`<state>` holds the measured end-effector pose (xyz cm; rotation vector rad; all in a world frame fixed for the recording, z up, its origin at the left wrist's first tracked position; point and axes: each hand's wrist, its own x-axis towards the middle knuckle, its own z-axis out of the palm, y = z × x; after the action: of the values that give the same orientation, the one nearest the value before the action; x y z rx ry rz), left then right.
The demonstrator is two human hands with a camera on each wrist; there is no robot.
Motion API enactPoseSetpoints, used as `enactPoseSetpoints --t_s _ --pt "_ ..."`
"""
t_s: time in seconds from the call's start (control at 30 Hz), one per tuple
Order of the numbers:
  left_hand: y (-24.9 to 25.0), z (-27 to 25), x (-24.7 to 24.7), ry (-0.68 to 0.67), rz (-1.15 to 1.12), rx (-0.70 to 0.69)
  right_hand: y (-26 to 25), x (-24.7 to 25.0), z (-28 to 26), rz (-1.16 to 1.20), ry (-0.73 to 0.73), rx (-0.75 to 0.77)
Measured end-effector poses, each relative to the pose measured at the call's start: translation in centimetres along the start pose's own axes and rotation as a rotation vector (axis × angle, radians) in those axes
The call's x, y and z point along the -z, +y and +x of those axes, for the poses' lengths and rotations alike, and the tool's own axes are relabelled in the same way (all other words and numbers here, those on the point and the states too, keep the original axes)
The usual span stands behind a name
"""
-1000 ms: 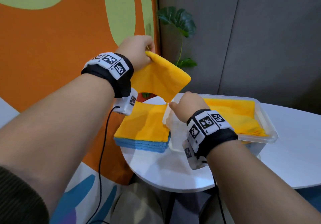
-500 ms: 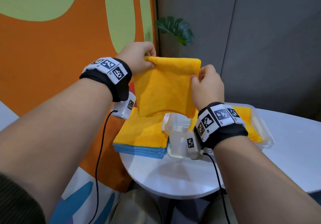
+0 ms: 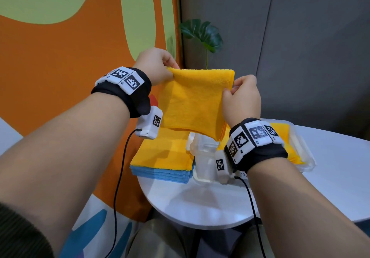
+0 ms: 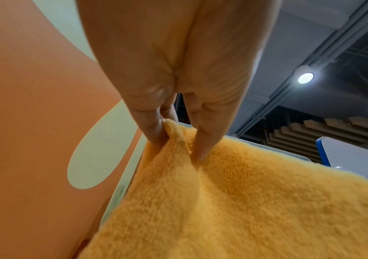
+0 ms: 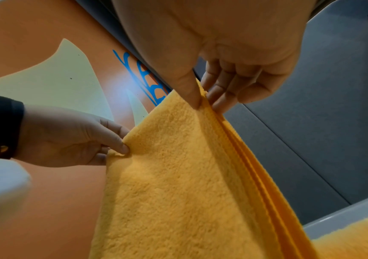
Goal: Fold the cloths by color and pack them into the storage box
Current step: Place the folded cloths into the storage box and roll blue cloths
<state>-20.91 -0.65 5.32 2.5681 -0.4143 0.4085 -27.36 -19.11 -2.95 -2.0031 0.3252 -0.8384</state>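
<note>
The right hand (image 3: 241, 97) has come up from the storage box (image 3: 304, 157) to pinch the yellow cloth's (image 3: 196, 105) free top corner, so both grips, with the left hand (image 3: 155, 67), now clamp it above the bench (image 3: 200, 203), apparently ready for packing.

Right hand (image 5: 223, 57) pinching folded edge of yellow cloth (image 5: 178, 192), thumb in front, fingers behind. Left hand (image 5: 67, 138) pinching opposite corner. Layered edges visible.
</note>
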Motion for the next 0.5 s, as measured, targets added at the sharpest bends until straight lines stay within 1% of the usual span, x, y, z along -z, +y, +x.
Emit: enactPoseSetpoints --t_s 0.13,0.3,0.4,0.5 --pt "0.09 -0.32 -0.12 0.012 -0.098 0.002 0.18 0.1 -0.08 -0.099 -0.049 0.019" --pt "0.03 -0.42 -0.25 0.029 -0.096 -0.012 0.29 0.21 -0.12 -0.023 -0.092 -0.007" --pt "-0.13 -0.46 -0.16 0.023 -0.087 -0.014 0.19 0.04 0.0 0.025 -0.079 0.007" --pt "-0.27 -0.59 -0.1 0.028 -0.142 0.0 0.23 0.03 0.06 0.04 -0.033 0.038"
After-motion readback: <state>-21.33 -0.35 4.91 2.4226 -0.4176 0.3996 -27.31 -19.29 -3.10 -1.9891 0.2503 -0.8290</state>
